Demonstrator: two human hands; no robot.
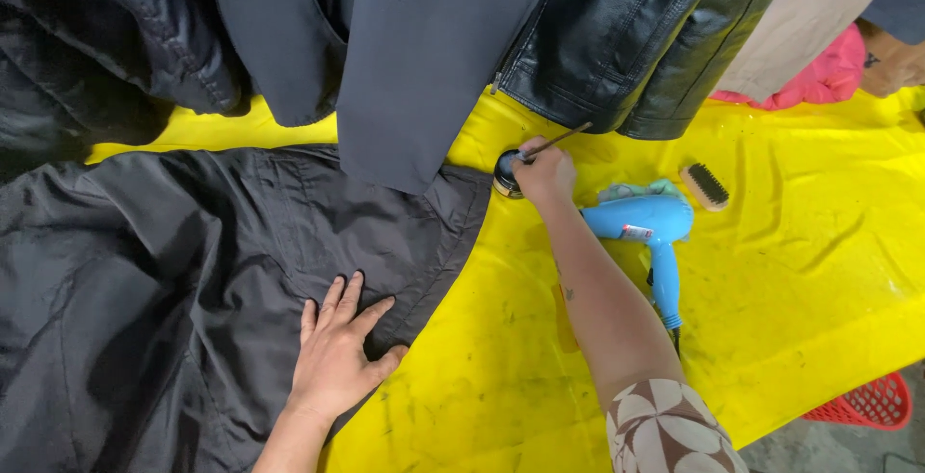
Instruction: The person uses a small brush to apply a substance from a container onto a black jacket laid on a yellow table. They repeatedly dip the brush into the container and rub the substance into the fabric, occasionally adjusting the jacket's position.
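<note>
Far left: black jacket [173, 280] spread flat over the yellow cloth [809, 271] that covers the desk; fabric creased, its lower hem running diagonally toward the centre.

Left hand [337, 353] lies palm down on the jacket near that hem; fingers [332, 304] spread wide and flat, holding nothing, pressing the fabric.

Above, a row of hanging garments; a dark grey one [405, 59] drapes down over the jacket's upper edge; a shiny black leather jacket [636, 30] hangs beside it to the right.

Centre: small round tin [505, 172] stands on the yellow cloth, just beside the jacket's corner; right hand [547, 172] is over it, fingers closed around a thin stick-like brush [559, 138], its lower end at the tin.

Right of the forearm: blue hair dryer [647, 227] lying on the cloth, a greenish rag [636, 189] under its head; wooden bristle brush [705, 186] just beyond; pink garment [819, 78] at upper right; red plastic basket [867, 404] at the lower right edge, off the desk.
</note>
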